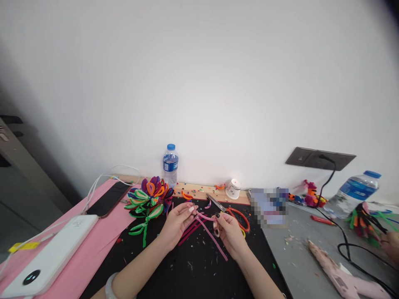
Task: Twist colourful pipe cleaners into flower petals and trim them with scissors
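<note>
My left hand (177,222) pinches one part of a pink pipe cleaner (212,237) between thumb and fingers. My right hand (228,231) grips another part of it a short way to the right, and a loose length hangs down between the two hands. Darker pink pipe cleaners (189,233) lie on the black mat (187,274) beneath. Scissors with orange handles (240,219) rest behind my right hand, partly covered by it. Left of my left hand lies a multicoloured pipe-cleaner flower (149,199) with a green stem.
A water bottle (170,166) and a white paper cup (233,189) stand by the wall. To the left are a phone (109,198) and a white power bank (52,257). At right lie a pink glue gun (346,274), a black cable (343,234) and another large bottle (355,193); another person's hand (391,245) shows there.
</note>
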Demonstrator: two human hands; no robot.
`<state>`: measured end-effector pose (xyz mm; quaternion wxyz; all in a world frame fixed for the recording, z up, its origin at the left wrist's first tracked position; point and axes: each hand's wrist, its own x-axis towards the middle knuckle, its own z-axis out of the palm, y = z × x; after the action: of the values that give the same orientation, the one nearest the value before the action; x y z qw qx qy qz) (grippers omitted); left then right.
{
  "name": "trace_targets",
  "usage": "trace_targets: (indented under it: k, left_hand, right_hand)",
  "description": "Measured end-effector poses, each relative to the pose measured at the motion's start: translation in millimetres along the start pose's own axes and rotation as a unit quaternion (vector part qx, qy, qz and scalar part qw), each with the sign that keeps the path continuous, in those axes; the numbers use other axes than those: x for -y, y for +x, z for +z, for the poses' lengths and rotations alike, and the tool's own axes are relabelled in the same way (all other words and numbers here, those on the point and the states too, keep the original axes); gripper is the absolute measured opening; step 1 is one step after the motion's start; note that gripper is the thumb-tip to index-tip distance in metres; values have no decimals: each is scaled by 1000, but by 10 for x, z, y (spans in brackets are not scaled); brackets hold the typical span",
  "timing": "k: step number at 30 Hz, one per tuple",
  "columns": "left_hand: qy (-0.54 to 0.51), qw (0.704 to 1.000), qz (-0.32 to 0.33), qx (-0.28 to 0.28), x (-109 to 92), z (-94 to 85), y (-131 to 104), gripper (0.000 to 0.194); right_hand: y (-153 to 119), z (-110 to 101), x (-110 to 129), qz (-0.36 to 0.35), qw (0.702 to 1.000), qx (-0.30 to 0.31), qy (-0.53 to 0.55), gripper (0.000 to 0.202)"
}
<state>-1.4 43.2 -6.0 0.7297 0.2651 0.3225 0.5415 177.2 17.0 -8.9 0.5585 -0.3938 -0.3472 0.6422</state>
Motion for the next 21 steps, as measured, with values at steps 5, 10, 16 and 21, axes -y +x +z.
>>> trace_targets:
  k: [5,10,16,21]
  left_hand:
    - [13,1000,-12,3,13,-7,-11,19]
    - [61,998,-3,16,11,-1,-38,18]
    - [148,988,4,43,35,55,-87,21]
    - [202,976,14,74,66,105,-124,21]
  right_hand:
    - [7,-6,10,12,1000,0,25,13]
    - [9,-23,56,2,999,-11,30,11]
    - [-57,74,60,29,999,29,-35,20]
    - [-103,136,62,73,988,81,-112,25]
